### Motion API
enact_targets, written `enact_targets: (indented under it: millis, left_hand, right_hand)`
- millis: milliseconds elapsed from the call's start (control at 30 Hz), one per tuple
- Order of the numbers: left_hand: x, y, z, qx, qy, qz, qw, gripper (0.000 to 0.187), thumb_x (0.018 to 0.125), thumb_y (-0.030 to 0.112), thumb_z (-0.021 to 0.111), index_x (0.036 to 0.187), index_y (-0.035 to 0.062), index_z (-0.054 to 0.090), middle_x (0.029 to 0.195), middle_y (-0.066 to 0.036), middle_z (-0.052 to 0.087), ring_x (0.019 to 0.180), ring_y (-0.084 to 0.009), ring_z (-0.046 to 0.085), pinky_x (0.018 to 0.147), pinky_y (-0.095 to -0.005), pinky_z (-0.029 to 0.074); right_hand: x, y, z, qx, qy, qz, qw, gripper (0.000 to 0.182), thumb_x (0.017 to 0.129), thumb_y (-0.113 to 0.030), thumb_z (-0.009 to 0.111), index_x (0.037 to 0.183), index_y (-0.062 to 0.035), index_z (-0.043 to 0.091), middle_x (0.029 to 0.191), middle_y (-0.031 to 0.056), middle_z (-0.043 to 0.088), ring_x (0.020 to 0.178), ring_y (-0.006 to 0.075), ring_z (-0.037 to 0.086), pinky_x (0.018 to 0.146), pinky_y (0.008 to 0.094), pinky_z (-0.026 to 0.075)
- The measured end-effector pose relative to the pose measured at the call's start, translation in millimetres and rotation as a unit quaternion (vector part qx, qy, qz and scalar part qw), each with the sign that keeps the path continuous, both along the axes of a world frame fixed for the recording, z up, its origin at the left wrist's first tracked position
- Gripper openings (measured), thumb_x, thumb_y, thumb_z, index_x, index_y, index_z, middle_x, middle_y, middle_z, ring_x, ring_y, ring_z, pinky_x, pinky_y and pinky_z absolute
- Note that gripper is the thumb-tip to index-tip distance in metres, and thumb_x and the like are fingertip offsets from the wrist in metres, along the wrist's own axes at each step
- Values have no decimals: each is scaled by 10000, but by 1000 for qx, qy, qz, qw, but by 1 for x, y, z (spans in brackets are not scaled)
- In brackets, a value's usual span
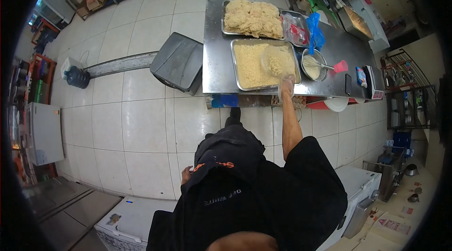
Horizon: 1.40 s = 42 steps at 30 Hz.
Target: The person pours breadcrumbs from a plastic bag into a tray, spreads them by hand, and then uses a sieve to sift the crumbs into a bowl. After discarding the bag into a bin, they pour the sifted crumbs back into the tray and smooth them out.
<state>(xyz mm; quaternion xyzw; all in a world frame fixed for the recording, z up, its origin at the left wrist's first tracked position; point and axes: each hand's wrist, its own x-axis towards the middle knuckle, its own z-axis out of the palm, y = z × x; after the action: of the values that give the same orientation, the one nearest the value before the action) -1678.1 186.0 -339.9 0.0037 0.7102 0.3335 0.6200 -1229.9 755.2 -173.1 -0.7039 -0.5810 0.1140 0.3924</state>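
Observation:
My right hand [286, 85], which looks to be in a clear plastic glove, is closed at the near rim of a round see-through container [267, 62]. The container is tilted over a metal tray [235, 73] spread with pale yellow crumbs [249, 65], and a clump of crumbs shows inside it. Down beside my black apron [230, 145] is my left hand [186, 174], away from the table. Its fingers are mostly hidden by the apron. Behind the crumb tray, a second tray [224, 28] is heaped with crumb-coated pieces [252, 18].
On the steel table [216, 62] stand a bowl of pale batter [310, 69] with a whisk [325, 66], a blue plastic bag [315, 34], a phone [348, 84] and a scale [375, 84]. A dark lidded bin [179, 60] stands against the table's left side.

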Motion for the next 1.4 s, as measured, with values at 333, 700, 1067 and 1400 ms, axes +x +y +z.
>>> enact_targets:
  millis: [333, 700, 1067, 1400]
  left_hand:
    - [-29, 37, 47, -18, 65, -70, 995, 362, 921, 319, 402, 1132, 98, 596, 658, -37, 548, 507, -107, 495, 429, -246, 402]
    - [-125, 148, 90, 159, 155, 61, 973, 283, 963, 239, 433, 1068, 48, 612, 574, -5, 492, 474, -75, 429, 418, -215, 340]
    - [-234, 296, 143, 162, 74, 60, 982, 400, 958, 382, 417, 1151, 68, 572, 692, 1, 522, 634, -80, 491, 545, -230, 382]
    - [-344, 466, 138, 177, -317, 346, 865, 783, 869, 668, 312, 1386, 81, 287, 1390, -180, 322, 1282, -345, 327, 1074, -529, 241]
  right_hand:
    - [13, 2, -12, 65, -13, -30, 997, 71, 828, -108, 536, 823, -37, 540, 796, 116, 572, 750, 283, 572, 651, 363, 450]
    - [4, 12, -15, -83, -209, -48, 973, 258, 888, -212, 507, 986, 21, 557, 955, 197, 575, 911, 320, 551, 815, 417, 430]
    - [-329, 28, 98, -110, 9, 365, 925, 320, 926, -348, 487, 1035, -55, 555, 808, 89, 594, 691, 296, 560, 685, 350, 482]
    - [-608, 41, -38, -614, 85, 375, 689, 280, 870, -318, 509, 903, -52, 591, 862, 113, 606, 751, 265, 579, 715, 344, 465]
